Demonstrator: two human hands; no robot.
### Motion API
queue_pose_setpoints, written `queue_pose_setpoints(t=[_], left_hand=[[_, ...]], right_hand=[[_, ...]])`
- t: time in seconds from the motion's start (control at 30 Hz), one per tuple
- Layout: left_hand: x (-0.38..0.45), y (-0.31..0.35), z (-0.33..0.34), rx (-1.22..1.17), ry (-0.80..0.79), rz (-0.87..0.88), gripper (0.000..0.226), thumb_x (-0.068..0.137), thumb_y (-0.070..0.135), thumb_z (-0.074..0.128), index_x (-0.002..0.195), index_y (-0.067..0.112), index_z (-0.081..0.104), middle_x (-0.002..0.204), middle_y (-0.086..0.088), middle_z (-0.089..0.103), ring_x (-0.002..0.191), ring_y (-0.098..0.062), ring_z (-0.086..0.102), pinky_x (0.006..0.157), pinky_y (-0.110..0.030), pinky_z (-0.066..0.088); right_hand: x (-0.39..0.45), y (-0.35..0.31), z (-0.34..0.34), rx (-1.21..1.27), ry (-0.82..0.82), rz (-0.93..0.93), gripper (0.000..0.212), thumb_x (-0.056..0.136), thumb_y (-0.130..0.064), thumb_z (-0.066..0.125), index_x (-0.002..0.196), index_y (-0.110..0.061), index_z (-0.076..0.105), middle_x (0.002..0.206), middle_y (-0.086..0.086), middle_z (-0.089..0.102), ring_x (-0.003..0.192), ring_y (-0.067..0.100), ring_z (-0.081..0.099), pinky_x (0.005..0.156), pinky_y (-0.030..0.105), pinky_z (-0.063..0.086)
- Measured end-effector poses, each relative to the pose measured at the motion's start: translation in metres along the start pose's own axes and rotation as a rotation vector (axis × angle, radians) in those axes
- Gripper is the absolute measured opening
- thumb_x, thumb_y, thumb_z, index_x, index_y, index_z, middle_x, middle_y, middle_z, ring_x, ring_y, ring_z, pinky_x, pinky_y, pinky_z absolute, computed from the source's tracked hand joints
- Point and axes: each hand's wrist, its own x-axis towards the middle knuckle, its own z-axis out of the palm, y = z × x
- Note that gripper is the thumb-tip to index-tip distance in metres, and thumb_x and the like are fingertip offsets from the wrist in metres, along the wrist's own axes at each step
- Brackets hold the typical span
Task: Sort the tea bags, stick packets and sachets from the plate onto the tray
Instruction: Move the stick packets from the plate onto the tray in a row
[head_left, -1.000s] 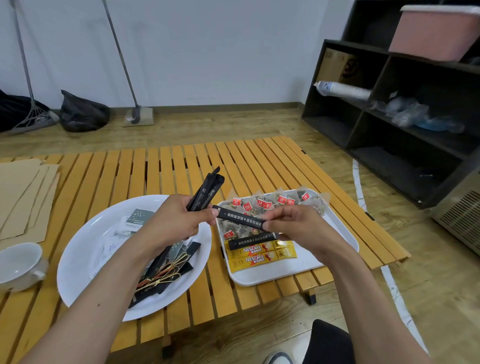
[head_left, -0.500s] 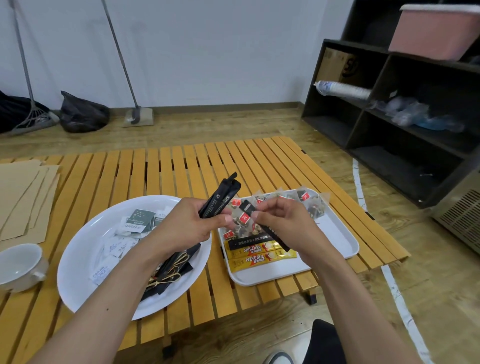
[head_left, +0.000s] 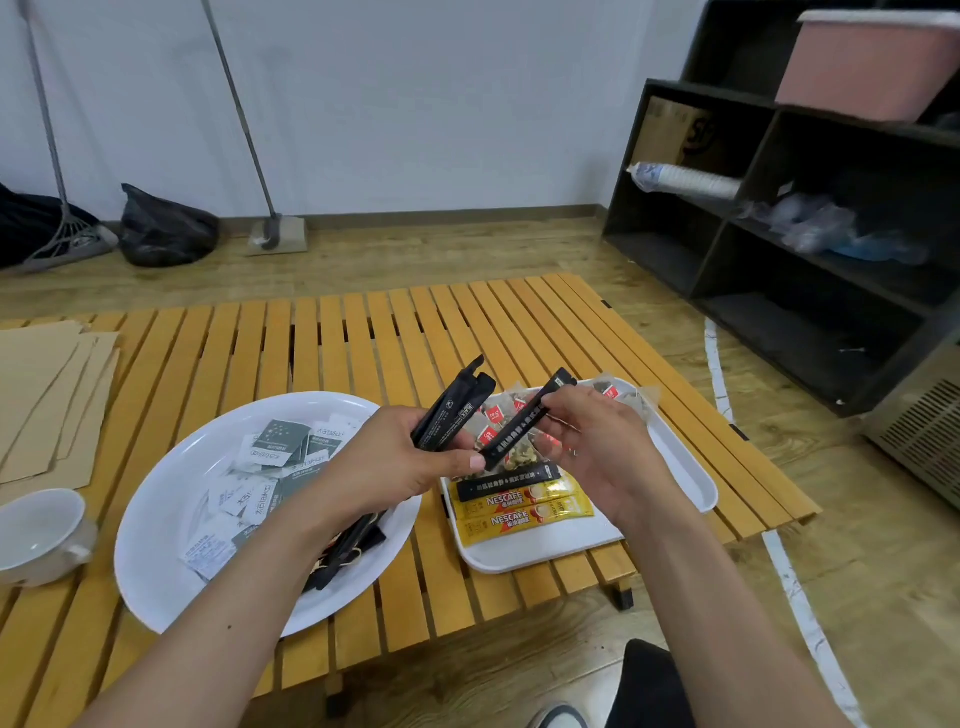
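My left hand (head_left: 387, 465) grips a bundle of black stick packets (head_left: 451, 407) that point up and to the right, between the plate and the tray. My right hand (head_left: 602, 447) holds a single black stick packet (head_left: 524, 423) slanted above the white tray (head_left: 680, 457); its lower end touches my left thumb. On the tray lie one black stick (head_left: 509, 480), two yellow Nescafe sticks (head_left: 524, 512) and several tea bags (head_left: 493, 418) with red tags. The white plate (head_left: 166, 499) holds white and grey sachets (head_left: 275, 449) and more black sticks (head_left: 345, 553) under my left wrist.
A white cup (head_left: 39, 535) stands at the left edge of the slatted wooden table (head_left: 322, 343). Brown paper envelopes (head_left: 47, 400) lie at the far left. A dark shelf unit (head_left: 810, 234) stands on the right. Brooms and a black bag (head_left: 166, 228) rest by the wall.
My right hand has turned the single black stick from level to slanted, its far end now up and right. My left hand with the bundle has shifted a little right, towards the tray.
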Motion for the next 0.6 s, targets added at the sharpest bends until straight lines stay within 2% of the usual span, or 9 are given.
queue_pose_setpoints(t=[0.1, 0.2, 0.27, 0.3, 0.37, 0.5, 0.6], left_hand=[[0.002, -0.001, -0.003, 0.011, 0.034, 0.000, 0.010, 0.084, 0.011, 0.081, 0.090, 0.012, 0.073, 0.047, 0.011, 0.056, 0.033, 0.000, 0.039, 0.039, -0.009, 0.032], [0.004, -0.004, -0.009, 0.028, 0.066, -0.015, 0.009, 0.087, 0.012, 0.077, 0.096, 0.013, 0.076, 0.044, 0.012, 0.051, 0.037, -0.003, 0.038, 0.043, -0.014, 0.033], [0.005, -0.006, -0.012, 0.040, 0.072, -0.020, 0.011, 0.088, 0.014, 0.076, 0.098, 0.017, 0.078, 0.044, 0.011, 0.051, 0.039, -0.006, 0.036, 0.044, -0.016, 0.033], [0.005, -0.007, -0.013, 0.050, 0.074, -0.017, 0.011, 0.089, 0.014, 0.076, 0.098, 0.019, 0.079, 0.045, 0.011, 0.052, 0.039, -0.006, 0.037, 0.044, -0.016, 0.033], [0.005, -0.008, -0.011, 0.075, 0.077, -0.009, 0.008, 0.089, 0.014, 0.076, 0.094, 0.020, 0.078, 0.046, 0.011, 0.054, 0.039, -0.005, 0.040, 0.044, -0.014, 0.036], [0.008, -0.011, -0.003, 0.160, 0.065, 0.010, 0.006, 0.088, 0.014, 0.077, 0.089, 0.020, 0.075, 0.045, 0.019, 0.058, 0.036, 0.003, 0.048, 0.047, -0.016, 0.036], [0.006, -0.011, -0.003, 0.145, 0.027, -0.017, 0.005, 0.089, 0.021, 0.077, 0.092, 0.017, 0.075, 0.047, 0.013, 0.058, 0.034, -0.001, 0.041, 0.044, -0.014, 0.033]], right_hand=[[-0.001, -0.001, -0.002, -0.021, -0.039, 0.015, 0.010, 0.093, -0.005, 0.066, 0.103, -0.006, 0.063, 0.095, 0.012, 0.077, 0.087, 0.022, 0.073, 0.079, 0.033, 0.058], [0.001, -0.001, -0.005, -0.157, 0.028, -0.002, 0.021, 0.091, -0.002, 0.070, 0.110, -0.007, 0.062, 0.099, 0.015, 0.078, 0.083, 0.024, 0.077, 0.074, 0.033, 0.061], [0.002, -0.001, -0.009, -0.271, 0.059, -0.023, 0.019, 0.090, -0.004, 0.072, 0.108, -0.007, 0.067, 0.097, 0.013, 0.077, 0.076, 0.019, 0.074, 0.071, 0.034, 0.059], [0.003, -0.001, -0.013, -0.350, 0.060, -0.031, 0.015, 0.090, -0.005, 0.073, 0.105, -0.006, 0.070, 0.095, 0.011, 0.077, 0.074, 0.016, 0.073, 0.065, 0.030, 0.058], [0.005, -0.001, -0.021, -0.505, 0.041, -0.006, 0.011, 0.090, -0.007, 0.074, 0.100, -0.007, 0.075, 0.096, 0.009, 0.078, 0.078, 0.015, 0.074, 0.059, 0.022, 0.054], [0.007, -0.003, -0.037, -0.536, 0.031, 0.089, 0.019, 0.088, 0.004, 0.072, 0.104, -0.007, 0.074, 0.104, 0.018, 0.075, 0.089, 0.025, 0.073, 0.065, 0.028, 0.059], [0.010, -0.004, -0.041, -0.585, 0.085, 0.122, 0.027, 0.086, 0.009, 0.073, 0.107, -0.007, 0.070, 0.103, 0.018, 0.072, 0.089, 0.027, 0.073, 0.061, 0.028, 0.059]])
